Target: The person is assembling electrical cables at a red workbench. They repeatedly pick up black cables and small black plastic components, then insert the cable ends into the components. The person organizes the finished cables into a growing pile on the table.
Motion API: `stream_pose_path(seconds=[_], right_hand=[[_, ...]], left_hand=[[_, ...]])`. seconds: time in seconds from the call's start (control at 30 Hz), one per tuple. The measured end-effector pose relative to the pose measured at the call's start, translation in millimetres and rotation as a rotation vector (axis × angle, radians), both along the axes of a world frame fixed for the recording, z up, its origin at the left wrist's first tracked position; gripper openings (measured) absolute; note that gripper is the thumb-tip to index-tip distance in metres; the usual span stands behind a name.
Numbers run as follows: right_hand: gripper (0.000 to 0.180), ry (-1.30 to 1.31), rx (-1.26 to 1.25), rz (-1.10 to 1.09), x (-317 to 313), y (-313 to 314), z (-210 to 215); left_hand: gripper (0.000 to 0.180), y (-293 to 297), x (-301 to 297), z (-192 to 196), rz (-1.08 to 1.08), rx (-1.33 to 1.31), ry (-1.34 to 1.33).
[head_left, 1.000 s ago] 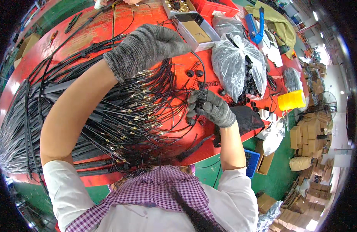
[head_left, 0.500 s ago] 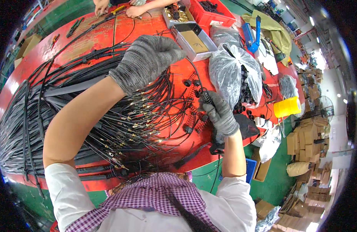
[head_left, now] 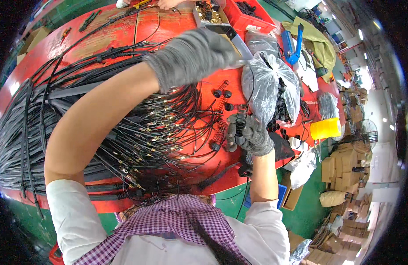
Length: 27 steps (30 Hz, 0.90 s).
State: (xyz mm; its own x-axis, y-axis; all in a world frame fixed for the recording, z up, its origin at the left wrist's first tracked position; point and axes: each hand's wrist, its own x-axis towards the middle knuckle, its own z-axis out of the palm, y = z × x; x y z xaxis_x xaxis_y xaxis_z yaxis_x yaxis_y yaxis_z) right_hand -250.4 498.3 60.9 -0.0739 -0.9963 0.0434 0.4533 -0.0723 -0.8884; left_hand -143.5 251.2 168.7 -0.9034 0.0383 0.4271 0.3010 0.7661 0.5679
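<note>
One thin black cable arcs down the upper centre of the frame into a black coil spring at centre. Left hand, grey-gloved, upper centre: fingers closed, pinching the cable's upper end; the fingertips are blurred. Right hand, likewise gloved, right of centre: fingers curled around the spring, gripping it upright. Black cable bundle with bare metal terminals fills the left of the red table. Clear plastic bag of black caps stands right of centre.

no legible txt, labels, nos., or signs
</note>
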Motion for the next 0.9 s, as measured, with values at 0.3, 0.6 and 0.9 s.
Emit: stream_pose_path(seconds=[0.3, 0.6, 0.9], right_hand=[[0.033, 0.535, 0.199, -0.363, -4, -1, 5], [0.032, 0.993, 0.052, -0.739, -12, 0, 12], [0.034, 0.934, 0.245, -0.401, -22, -7, 55]], left_hand=[[0.021, -19, 1, -3, -0.136, -0.414, 0.315], [0.019, -17, 4, -1, -0.148, -0.375, 0.24], [0.024, -4, -1, -14, -0.118, -0.075, -0.23]])
